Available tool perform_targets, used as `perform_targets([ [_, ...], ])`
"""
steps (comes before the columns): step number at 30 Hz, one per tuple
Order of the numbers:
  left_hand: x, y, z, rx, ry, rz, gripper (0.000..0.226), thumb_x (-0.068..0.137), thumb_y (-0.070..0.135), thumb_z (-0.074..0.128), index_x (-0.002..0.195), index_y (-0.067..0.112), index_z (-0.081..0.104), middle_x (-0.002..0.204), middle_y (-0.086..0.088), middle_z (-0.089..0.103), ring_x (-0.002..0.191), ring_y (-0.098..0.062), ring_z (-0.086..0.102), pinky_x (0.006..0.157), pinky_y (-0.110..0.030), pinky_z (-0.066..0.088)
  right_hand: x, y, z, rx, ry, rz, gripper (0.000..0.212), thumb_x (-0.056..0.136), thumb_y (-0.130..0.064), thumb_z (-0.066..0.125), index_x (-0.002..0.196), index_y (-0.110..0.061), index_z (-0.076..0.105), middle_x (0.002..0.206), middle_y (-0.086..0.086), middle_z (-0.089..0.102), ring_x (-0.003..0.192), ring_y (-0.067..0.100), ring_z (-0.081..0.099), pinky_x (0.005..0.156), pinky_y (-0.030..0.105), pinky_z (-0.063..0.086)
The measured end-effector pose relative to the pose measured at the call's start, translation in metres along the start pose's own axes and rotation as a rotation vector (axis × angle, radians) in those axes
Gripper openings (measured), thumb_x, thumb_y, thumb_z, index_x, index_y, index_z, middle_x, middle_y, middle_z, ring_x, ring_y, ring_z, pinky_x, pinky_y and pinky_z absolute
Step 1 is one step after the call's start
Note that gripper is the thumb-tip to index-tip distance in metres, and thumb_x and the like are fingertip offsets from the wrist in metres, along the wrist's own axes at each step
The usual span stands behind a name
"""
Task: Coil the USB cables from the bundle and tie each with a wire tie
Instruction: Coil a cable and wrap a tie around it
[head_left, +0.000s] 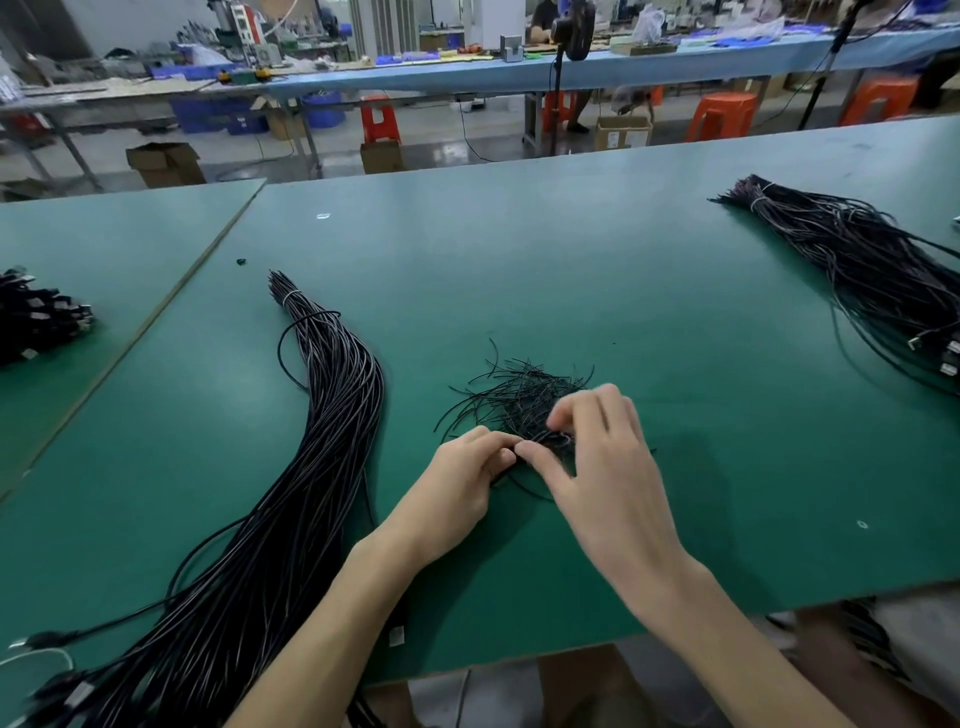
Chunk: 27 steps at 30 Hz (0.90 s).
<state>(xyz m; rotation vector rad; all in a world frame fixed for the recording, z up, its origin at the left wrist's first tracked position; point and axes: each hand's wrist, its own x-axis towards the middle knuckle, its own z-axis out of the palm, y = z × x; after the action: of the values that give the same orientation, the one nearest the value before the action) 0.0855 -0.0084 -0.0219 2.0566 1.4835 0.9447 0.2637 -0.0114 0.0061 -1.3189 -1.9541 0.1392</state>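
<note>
The fingers of the left hand (462, 480) are curled inward, and a small coil of black cable (519, 486) is pinched between them; its lower loop shows on the mat beneath both hands. The thumb and forefinger of the right hand (597, 462) are closed on a wire tie (553, 440) at the near edge of the tie pile (519, 395), with the remaining fingers raised. Which strand is held cannot be told. The coil is held against the pile. The cable bundle (332, 415), bound near its far end, lies to the left on the green table (571, 249). Two faults are judged possible: several tangled ties may be lifted together, or the coil may spring open if the left pinch is relaxed before the tie is wrapped.
</note>
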Motion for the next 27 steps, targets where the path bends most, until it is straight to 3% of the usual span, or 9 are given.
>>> perform_targets([
  [3, -0.002, 0.003, -0.001, -0.085, -0.009, -0.019, 0.021, 0.108, 0.011, 0.046, 0.11, 0.005, 0.066, 0.094, 0.001, 0.069, 0.085, -0.011, 0.064, 0.077, -0.024, 0.052, 0.005, 0.002, 0.004, -0.065, -0.175, -0.102, 0.041, 0.095, -0.047, 0.064, 0.127, -0.021, 0.063, 0.128, -0.006, 0.059, 0.128, 0.018, 0.047, 0.109, 0.036, 0.032],
  [5, -0.003, 0.005, -0.002, -0.094, 0.029, -0.007, 0.034, 0.109, 0.026, 0.04, 0.098, 0.001, 0.06, 0.08, -0.005, 0.063, 0.071, -0.021, 0.055, 0.067, -0.039, 0.05, 0.002, 0.005, 0.009, -0.076, -0.255, -0.124, 0.037, 0.101, -0.046, 0.056, 0.129, -0.023, 0.064, 0.128, -0.01, 0.062, 0.131, 0.014, 0.047, 0.118, 0.038, 0.021],
  [8, -0.004, 0.009, -0.003, -0.089, 0.074, 0.02, 0.047, 0.108, 0.04, 0.033, 0.089, 0.001, 0.051, 0.072, -0.008, 0.053, 0.064, -0.026, 0.045, 0.062, -0.046, 0.043, -0.005, 0.008, 0.016, -0.038, -0.263, -0.134, 0.032, 0.103, -0.045, 0.051, 0.122, -0.024, 0.067, 0.111, -0.011, 0.065, 0.114, 0.013, 0.054, 0.116, 0.034, 0.022],
  [14, -0.001, 0.006, -0.002, -0.122, 0.117, -0.086, 0.047, 0.107, 0.051, 0.035, 0.084, 0.012, 0.045, 0.069, -0.009, 0.052, 0.064, -0.033, 0.041, 0.062, -0.055, 0.044, -0.009, 0.01, 0.021, -0.023, -0.2, -0.164, 0.018, 0.103, -0.027, 0.061, 0.113, -0.018, 0.072, 0.092, -0.006, 0.056, 0.091, 0.018, 0.054, 0.097, 0.032, 0.035],
  [16, -0.001, 0.005, -0.002, -0.095, 0.094, -0.094, 0.044, 0.102, 0.061, 0.036, 0.084, 0.023, 0.047, 0.07, -0.001, 0.056, 0.062, -0.025, 0.045, 0.062, -0.051, 0.047, -0.009, 0.012, 0.02, -0.023, -0.214, -0.174, 0.018, 0.103, -0.025, 0.062, 0.114, -0.017, 0.072, 0.091, -0.006, 0.055, 0.089, 0.018, 0.053, 0.093, 0.033, 0.04],
  [18, -0.001, 0.004, -0.002, -0.037, 0.061, -0.099, 0.038, 0.095, 0.069, 0.038, 0.088, 0.033, 0.051, 0.075, 0.012, 0.064, 0.061, -0.013, 0.052, 0.06, -0.037, 0.049, -0.01, 0.014, 0.018, -0.017, -0.22, -0.188, 0.016, 0.101, -0.023, 0.065, 0.113, -0.017, 0.072, 0.09, -0.006, 0.054, 0.088, 0.017, 0.052, 0.089, 0.034, 0.044],
  [21, -0.001, 0.003, -0.002, -0.001, 0.023, -0.086, 0.035, 0.093, 0.071, 0.045, 0.091, 0.037, 0.052, 0.079, 0.02, 0.067, 0.062, -0.005, 0.056, 0.06, -0.024, 0.044, -0.011, 0.019, 0.013, 0.029, -0.221, -0.198, 0.017, 0.096, -0.018, 0.071, 0.112, -0.015, 0.071, 0.093, -0.006, 0.058, 0.09, 0.015, 0.053, 0.088, 0.031, 0.049],
  [24, -0.001, 0.002, -0.003, 0.062, 0.018, -0.059, 0.033, 0.094, 0.066, 0.05, 0.093, 0.034, 0.058, 0.076, 0.014, 0.066, 0.067, -0.007, 0.056, 0.064, -0.026, 0.046, -0.011, 0.026, 0.008, 0.073, -0.214, -0.197, 0.017, 0.094, -0.02, 0.074, 0.109, -0.015, 0.069, 0.097, -0.007, 0.064, 0.094, 0.013, 0.055, 0.09, 0.027, 0.047],
  [27, 0.0, 0.002, -0.004, 0.148, 0.082, 0.02, 0.035, 0.098, 0.059, 0.049, 0.097, 0.027, 0.065, 0.083, 0.018, 0.064, 0.081, -0.004, 0.055, 0.08, -0.025, 0.042, -0.007, 0.039, 0.001, 0.084, -0.177, -0.179, 0.016, 0.093, -0.024, 0.073, 0.105, -0.014, 0.069, 0.095, -0.008, 0.064, 0.093, 0.012, 0.054, 0.087, 0.023, 0.045],
])
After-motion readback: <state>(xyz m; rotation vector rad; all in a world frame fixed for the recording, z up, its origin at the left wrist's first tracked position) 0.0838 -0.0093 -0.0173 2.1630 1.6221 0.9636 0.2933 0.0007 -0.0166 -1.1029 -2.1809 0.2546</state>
